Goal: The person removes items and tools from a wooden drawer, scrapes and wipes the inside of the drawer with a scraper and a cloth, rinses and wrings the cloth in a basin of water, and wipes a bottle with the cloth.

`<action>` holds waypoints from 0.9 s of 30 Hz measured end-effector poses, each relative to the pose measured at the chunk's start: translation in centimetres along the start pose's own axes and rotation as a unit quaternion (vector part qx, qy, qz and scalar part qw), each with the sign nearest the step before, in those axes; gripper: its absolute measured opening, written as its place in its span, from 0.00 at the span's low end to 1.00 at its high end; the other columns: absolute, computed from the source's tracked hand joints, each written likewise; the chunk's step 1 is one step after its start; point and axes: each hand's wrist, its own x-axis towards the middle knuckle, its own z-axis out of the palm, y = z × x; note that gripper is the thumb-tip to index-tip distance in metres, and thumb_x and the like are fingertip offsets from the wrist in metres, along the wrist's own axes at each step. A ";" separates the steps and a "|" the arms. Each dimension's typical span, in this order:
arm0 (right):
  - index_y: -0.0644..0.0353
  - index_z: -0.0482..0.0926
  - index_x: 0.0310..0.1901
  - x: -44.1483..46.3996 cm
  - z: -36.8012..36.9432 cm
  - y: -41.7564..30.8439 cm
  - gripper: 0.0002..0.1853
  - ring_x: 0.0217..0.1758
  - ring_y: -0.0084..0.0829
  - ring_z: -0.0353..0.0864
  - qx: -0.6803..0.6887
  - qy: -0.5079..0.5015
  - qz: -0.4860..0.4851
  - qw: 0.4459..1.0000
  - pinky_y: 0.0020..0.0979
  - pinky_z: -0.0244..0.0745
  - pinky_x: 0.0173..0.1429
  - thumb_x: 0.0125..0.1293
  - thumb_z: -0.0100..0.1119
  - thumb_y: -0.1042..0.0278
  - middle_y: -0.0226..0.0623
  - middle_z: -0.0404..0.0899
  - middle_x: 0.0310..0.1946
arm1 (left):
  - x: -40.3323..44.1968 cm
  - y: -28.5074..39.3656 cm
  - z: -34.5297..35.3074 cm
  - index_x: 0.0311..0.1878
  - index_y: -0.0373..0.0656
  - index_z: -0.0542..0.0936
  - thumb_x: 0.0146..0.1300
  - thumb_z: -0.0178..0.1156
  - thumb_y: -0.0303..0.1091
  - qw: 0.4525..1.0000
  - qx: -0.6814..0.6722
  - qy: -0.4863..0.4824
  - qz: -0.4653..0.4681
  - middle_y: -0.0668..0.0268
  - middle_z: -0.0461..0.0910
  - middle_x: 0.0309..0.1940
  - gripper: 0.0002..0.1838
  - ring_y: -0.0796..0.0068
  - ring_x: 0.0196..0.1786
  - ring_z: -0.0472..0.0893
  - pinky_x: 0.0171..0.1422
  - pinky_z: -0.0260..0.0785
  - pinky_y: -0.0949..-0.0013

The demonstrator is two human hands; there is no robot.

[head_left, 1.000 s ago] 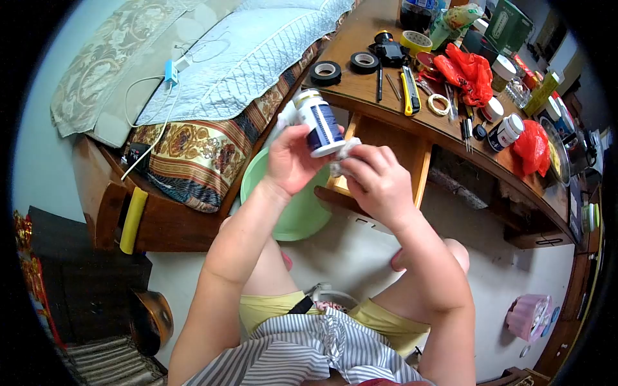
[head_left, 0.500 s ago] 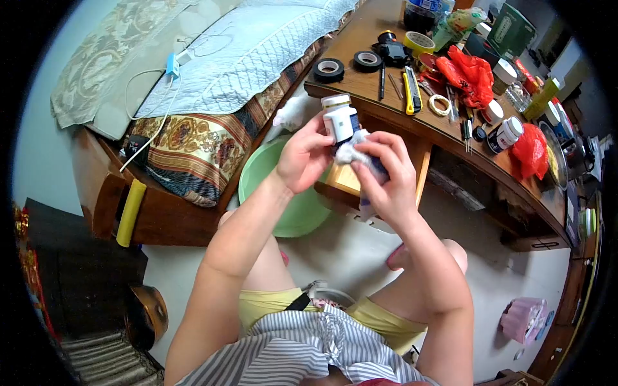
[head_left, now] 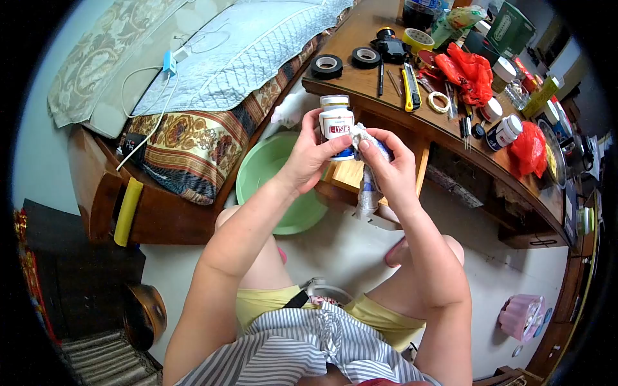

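Note:
My left hand point(head_left: 311, 154) is closed round a white supplement bottle point(head_left: 336, 119) with a white cap and a blue lower band; "L-LYSINE" reads on its label. The bottle stands upright in front of the desk's edge. In my right hand point(head_left: 391, 164) a white and blue cloth point(head_left: 368, 186) is bunched, its upper end pressed to the bottle's right side and its tail hanging down. Below the hands is an open drawer point(head_left: 347, 174). A green basin point(head_left: 277, 186) sits on the floor behind my left wrist.
The wooden desk point(head_left: 347, 64) holds black tape rolls point(head_left: 326, 66), a yellow utility knife point(head_left: 411, 88), a camera point(head_left: 390, 48), a red plastic bag point(head_left: 467, 74) and another bottle point(head_left: 504, 133). A bed point(head_left: 212, 83) with a power strip point(head_left: 169, 63) stands left. A pink bin point(head_left: 521, 316) is on the floor, right.
The bottle has been turned, so its red-lettered label now faces me. My right hand has shifted slightly with the cloth, whose tail now hangs more in view.

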 end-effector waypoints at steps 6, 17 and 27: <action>0.66 0.78 0.51 0.0 0.2 -0.2 0.19 0.43 0.20 0.77 0.097 0.006 0.075 0.992 0.23 0.72 0.49 0.64 0.64 0.61 0.32 0.81 0.41 | -0.3 0.0 -0.5 0.66 0.42 0.55 0.62 0.57 0.26 0.998 -0.037 -0.039 -0.029 0.59 0.69 0.58 0.31 0.68 0.60 0.73 0.66 0.68 0.61; 0.64 0.79 0.50 0.6 -0.3 -0.3 0.16 0.43 0.19 0.77 0.171 0.014 0.137 0.976 0.23 0.71 0.49 0.66 0.61 0.62 0.31 0.81 0.41 | 0.5 -0.5 -1.6 0.64 0.38 0.62 0.66 0.44 0.29 0.990 -0.121 -0.040 -0.056 0.59 0.73 0.56 0.23 0.68 0.59 0.75 0.67 0.67 0.60; 0.65 0.77 0.52 0.9 -0.6 -1.2 0.17 0.42 0.21 0.80 0.231 0.042 0.142 0.962 0.24 0.74 0.49 0.67 0.60 0.63 0.33 0.82 0.41 | 0.9 -0.2 -2.2 0.65 0.37 0.64 0.65 0.44 0.31 0.974 -0.187 -0.095 -0.083 0.54 0.73 0.59 0.25 0.59 0.61 0.75 0.67 0.67 0.58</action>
